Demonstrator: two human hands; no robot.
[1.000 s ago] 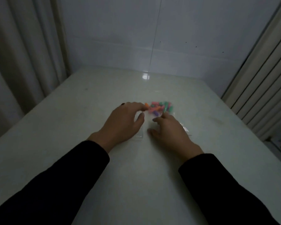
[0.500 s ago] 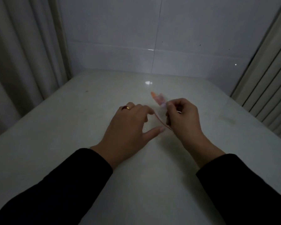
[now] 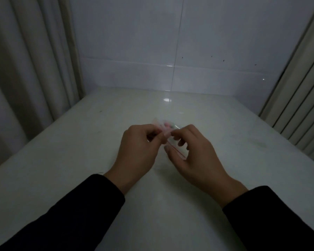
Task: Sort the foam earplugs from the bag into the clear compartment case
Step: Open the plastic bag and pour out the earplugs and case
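Head view: both hands up over the pale glossy tabletop, pinching the small clear zip bag with a red seal line between them. Left hand grips the near-left edge, right hand the other side at the seal. Bag's long axis runs away from the person, pink foam earplugs bunched at the far end. Both hands equally near. Clear compartment case not in view.
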